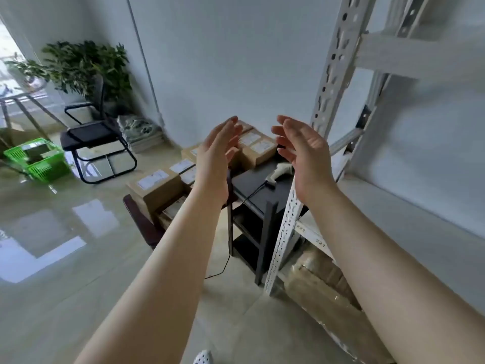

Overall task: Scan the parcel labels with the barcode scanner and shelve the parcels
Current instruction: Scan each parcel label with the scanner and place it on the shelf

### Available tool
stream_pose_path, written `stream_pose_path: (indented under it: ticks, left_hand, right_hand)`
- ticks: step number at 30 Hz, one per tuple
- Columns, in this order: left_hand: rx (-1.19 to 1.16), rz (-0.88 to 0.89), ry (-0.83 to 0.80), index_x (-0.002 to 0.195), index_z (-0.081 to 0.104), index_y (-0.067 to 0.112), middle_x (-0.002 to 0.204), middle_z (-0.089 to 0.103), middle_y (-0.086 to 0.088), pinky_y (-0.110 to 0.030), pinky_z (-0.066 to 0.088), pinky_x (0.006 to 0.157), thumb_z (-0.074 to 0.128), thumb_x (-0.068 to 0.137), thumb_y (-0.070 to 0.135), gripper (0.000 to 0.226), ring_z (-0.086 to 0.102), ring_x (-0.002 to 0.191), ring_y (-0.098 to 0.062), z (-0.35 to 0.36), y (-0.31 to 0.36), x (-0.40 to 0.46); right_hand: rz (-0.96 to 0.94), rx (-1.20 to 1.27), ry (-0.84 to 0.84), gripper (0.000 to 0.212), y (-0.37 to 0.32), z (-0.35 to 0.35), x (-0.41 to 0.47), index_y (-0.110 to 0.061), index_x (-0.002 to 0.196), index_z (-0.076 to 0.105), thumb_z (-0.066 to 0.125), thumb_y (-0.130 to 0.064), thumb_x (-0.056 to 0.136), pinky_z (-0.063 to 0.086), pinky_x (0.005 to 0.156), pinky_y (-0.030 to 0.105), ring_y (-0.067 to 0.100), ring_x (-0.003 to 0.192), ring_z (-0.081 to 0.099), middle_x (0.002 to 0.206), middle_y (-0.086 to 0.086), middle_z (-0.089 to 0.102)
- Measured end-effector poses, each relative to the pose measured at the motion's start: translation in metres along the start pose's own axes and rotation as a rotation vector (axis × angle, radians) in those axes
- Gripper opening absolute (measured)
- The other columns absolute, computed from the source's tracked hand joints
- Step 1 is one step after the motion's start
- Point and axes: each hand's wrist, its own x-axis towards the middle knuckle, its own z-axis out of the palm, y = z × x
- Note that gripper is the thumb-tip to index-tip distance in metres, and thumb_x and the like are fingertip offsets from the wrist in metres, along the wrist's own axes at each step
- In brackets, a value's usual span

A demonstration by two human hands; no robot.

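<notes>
Reaching forward at frame centre, left hand [217, 153] and right hand [301, 151] are spread, holding nothing. Parcels [258, 147] lie behind them; the scanner [279, 172] just below. Better take the scanner first, I think.

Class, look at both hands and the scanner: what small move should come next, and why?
Probably lower the right hand to grip the barcode scanner lying on the dark stand. Both it and the left hand are raised, open and holding nothing, and the labelled parcels sit beyond, unscanned as far as can be seen.
</notes>
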Motion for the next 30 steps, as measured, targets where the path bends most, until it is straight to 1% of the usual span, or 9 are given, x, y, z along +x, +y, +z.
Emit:
stream_pose_path:
  ticks: [3, 5, 8, 10, 13, 15, 19, 27, 30]
  left_hand:
    - [0.035, -0.095, 0.067, 0.129, 0.066, 0.018, 0.117, 0.073, 0.005, -0.036, 0.042, 0.111, 0.057, 0.102, 0.033, 0.033, 0.065, 0.112, -0.010, -0.031, -0.017, 0.027]
    - [0.070, -0.167, 0.104, 0.128, 0.067, 0.018, 0.118, 0.072, 0.004, -0.041, 0.039, 0.115, 0.058, 0.101, 0.034, 0.033, 0.063, 0.115, -0.013, -0.058, -0.034, 0.051]
    - [0.118, -0.248, 0.149, 0.126, 0.067, 0.017, 0.120, 0.070, 0.001, -0.043, 0.040, 0.115, 0.058, 0.100, 0.035, 0.032, 0.061, 0.118, -0.017, -0.095, -0.053, 0.086]
    - [0.131, -0.311, 0.174, 0.117, 0.068, 0.019, 0.118, 0.069, 0.000, -0.040, 0.041, 0.113, 0.060, 0.100, 0.035, 0.025, 0.061, 0.117, -0.019, -0.119, -0.065, 0.109]
    - [0.159, -0.374, 0.218, 0.121, 0.066, 0.018, 0.117, 0.068, 0.002, -0.033, 0.043, 0.103, 0.061, 0.099, 0.036, 0.028, 0.060, 0.118, -0.020, -0.145, -0.077, 0.140]
    - [0.173, -0.415, 0.241, 0.118, 0.063, 0.021, 0.121, 0.066, 0.001, -0.032, 0.042, 0.100, 0.060, 0.100, 0.037, 0.025, 0.059, 0.118, -0.019, -0.159, -0.085, 0.162]
    - [0.199, -0.458, 0.245, 0.121, 0.062, 0.022, 0.127, 0.064, -0.001, -0.030, 0.039, 0.094, 0.061, 0.099, 0.037, 0.026, 0.056, 0.122, -0.020, -0.171, -0.099, 0.199]
    - [0.289, -0.496, 0.254, 0.137, 0.058, 0.015, 0.138, 0.059, -0.003, -0.030, 0.038, 0.094, 0.061, 0.099, 0.039, 0.044, 0.053, 0.127, -0.021, -0.170, -0.139, 0.307]
    - [0.368, -0.505, 0.249, 0.142, 0.054, 0.015, 0.142, 0.057, -0.002, -0.028, 0.036, 0.096, 0.061, 0.099, 0.040, 0.050, 0.050, 0.131, -0.020, -0.168, -0.157, 0.351]
  right_hand:
    - [0.112, 0.000, 0.011, 0.018, 0.030, 0.023, 0.018, -0.024, 0.106, 0.070, 0.065, -0.036, 0.094, 0.050, 0.092, 0.029, 0.010, 0.096, 0.065, 0.101, -0.003, 0.073]
    - [0.195, 0.010, 0.036, 0.019, 0.056, 0.045, 0.033, -0.025, 0.107, 0.070, 0.066, -0.037, 0.094, 0.051, 0.087, 0.027, 0.010, 0.096, 0.064, 0.100, -0.005, 0.072]
    - [0.291, 0.013, 0.068, 0.023, 0.094, 0.073, 0.061, -0.024, 0.110, 0.069, 0.067, -0.039, 0.093, 0.051, 0.086, 0.028, 0.011, 0.097, 0.063, 0.101, -0.004, 0.072]
    - [0.368, 0.015, 0.078, 0.023, 0.118, 0.093, 0.077, -0.024, 0.110, 0.068, 0.067, -0.039, 0.093, 0.052, 0.089, 0.029, 0.013, 0.098, 0.062, 0.104, -0.002, 0.071]
    - [0.489, 0.011, 0.084, 0.012, 0.149, 0.120, 0.099, -0.029, 0.098, 0.065, 0.067, -0.039, 0.093, 0.052, 0.096, 0.032, 0.014, 0.100, 0.062, 0.105, 0.000, 0.069]
    - [0.558, -0.007, 0.104, 0.012, 0.170, 0.135, 0.115, -0.029, 0.095, 0.064, 0.068, -0.040, 0.092, 0.053, 0.097, 0.034, 0.015, 0.100, 0.063, 0.104, 0.000, 0.069]
    - [0.628, -0.058, 0.116, 0.030, 0.199, 0.152, 0.148, -0.021, 0.109, 0.066, 0.070, -0.044, 0.090, 0.053, 0.097, 0.035, 0.017, 0.102, 0.064, 0.105, 0.001, 0.069]
    - [0.673, -0.147, 0.091, 0.023, 0.251, 0.173, 0.256, -0.023, 0.103, 0.062, 0.068, -0.042, 0.092, 0.052, 0.091, 0.032, 0.017, 0.102, 0.061, 0.105, 0.000, 0.065]
    - [0.715, -0.210, 0.097, 0.029, 0.274, 0.176, 0.300, -0.019, 0.106, 0.063, 0.067, -0.043, 0.092, 0.051, 0.095, 0.035, 0.018, 0.100, 0.059, 0.106, 0.003, 0.064]
